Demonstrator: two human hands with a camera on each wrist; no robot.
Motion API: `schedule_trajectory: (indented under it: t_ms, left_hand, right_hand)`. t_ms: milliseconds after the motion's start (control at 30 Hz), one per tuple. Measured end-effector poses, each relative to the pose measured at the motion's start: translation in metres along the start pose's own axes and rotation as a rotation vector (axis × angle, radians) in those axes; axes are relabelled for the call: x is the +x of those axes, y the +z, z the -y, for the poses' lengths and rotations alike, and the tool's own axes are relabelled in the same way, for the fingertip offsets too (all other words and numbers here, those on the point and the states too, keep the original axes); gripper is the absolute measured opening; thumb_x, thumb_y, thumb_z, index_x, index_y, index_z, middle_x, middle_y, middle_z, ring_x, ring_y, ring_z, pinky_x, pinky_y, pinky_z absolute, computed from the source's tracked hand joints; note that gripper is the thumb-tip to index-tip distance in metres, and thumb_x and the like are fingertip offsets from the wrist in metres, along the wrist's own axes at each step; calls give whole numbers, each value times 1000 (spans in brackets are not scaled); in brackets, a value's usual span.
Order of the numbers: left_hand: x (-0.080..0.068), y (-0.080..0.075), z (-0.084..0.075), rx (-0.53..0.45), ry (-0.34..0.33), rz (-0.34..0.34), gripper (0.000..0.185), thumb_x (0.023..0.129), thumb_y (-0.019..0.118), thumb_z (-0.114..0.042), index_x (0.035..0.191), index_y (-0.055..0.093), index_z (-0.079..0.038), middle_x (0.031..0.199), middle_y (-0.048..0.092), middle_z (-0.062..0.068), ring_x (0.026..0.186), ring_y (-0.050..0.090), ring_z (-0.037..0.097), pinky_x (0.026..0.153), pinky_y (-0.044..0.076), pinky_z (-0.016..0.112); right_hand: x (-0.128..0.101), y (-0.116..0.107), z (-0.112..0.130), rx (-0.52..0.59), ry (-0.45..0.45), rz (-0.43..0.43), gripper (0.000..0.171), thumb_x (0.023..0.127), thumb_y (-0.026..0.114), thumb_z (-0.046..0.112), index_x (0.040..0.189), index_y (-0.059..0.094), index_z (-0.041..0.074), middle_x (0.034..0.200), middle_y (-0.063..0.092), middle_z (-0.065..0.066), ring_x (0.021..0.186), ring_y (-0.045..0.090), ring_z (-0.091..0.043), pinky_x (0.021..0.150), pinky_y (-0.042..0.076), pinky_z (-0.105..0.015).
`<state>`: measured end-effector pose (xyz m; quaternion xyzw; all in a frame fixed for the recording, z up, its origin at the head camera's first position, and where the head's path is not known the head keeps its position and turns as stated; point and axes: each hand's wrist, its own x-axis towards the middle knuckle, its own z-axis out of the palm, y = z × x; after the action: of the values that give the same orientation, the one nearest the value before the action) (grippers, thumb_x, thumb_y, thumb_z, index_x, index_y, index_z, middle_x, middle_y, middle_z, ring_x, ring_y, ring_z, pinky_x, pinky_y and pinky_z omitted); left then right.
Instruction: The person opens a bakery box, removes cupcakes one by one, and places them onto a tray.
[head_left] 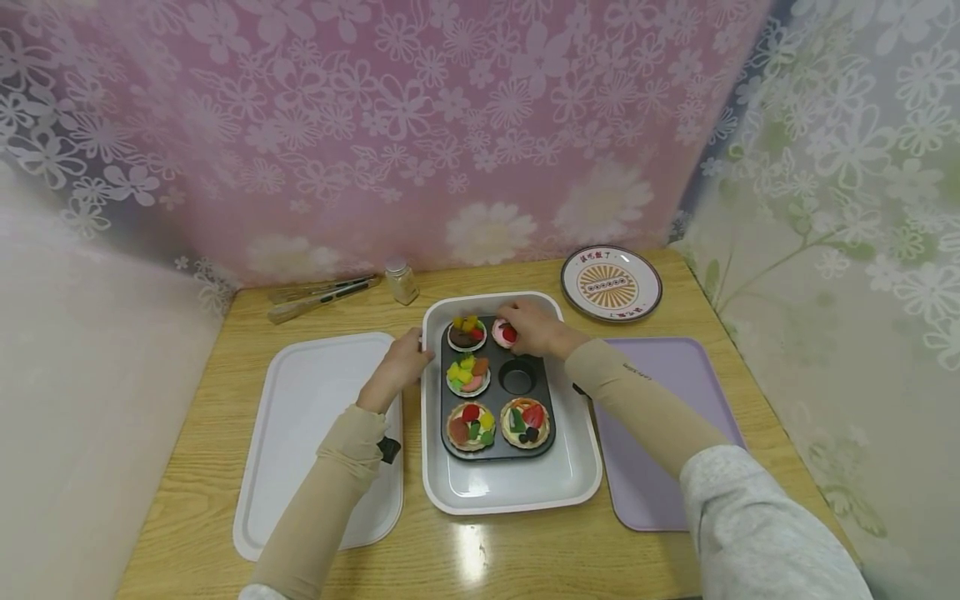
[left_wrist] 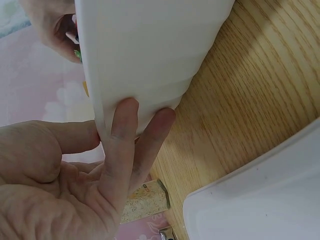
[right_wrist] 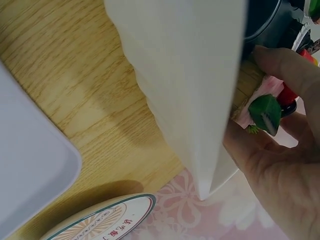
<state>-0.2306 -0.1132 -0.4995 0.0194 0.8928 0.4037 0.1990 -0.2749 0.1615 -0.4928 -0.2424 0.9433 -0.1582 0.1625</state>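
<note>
A black muffin tin (head_left: 553, 404) sits in a deep white tray (head_left: 510, 492) at the table's middle. Several toy tarts with fruit pieces fill its cups; the middle right cup (head_left: 517, 377) is empty. My right hand (head_left: 532, 329) grips a pink tart (head_left: 506, 333) topped with a red piece over the tin's far right cup. In the right wrist view the fingers (right_wrist: 285, 65) curl round that tart (right_wrist: 265, 107), past the tray's wall (right_wrist: 190, 75). My left hand (head_left: 405, 358) rests on the tray's far left rim, with straight fingers (left_wrist: 125, 135) pressed against the outer wall (left_wrist: 145, 60).
A flat white tray (head_left: 315, 433) lies left of the deep tray and a purple tray (head_left: 660, 417) lies right of it. A patterned plate (head_left: 611, 285) stands at the back right. A small jar (head_left: 402, 281) and tongs (head_left: 322, 296) lie at the back left. Flowered curtains enclose the table.
</note>
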Motion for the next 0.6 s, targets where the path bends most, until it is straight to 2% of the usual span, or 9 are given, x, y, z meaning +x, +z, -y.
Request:
schedule_trajectory:
  t_ms: [267,600]
  left_hand:
    - [0,0,1,-9,11,7,52,110,53,-15,158,38,-2,145,59,27,126,65,40,85,63,43]
    - [-1,-1,1,-6,34,-13,54,109,54,-14,159,39,-2,145,60,28,126,65,41,91,63,46]
  right_hand:
    - [-1,-2,-1,3,-2,-11,62,93,80,10,149,53,5,149,49,-25,129,56,-36,106,52,-47]
    - [-2,-11,1,12,13,-65,64,90,83,20,147,56,8,138,54,-24,111,57,-31,91,54,-44]
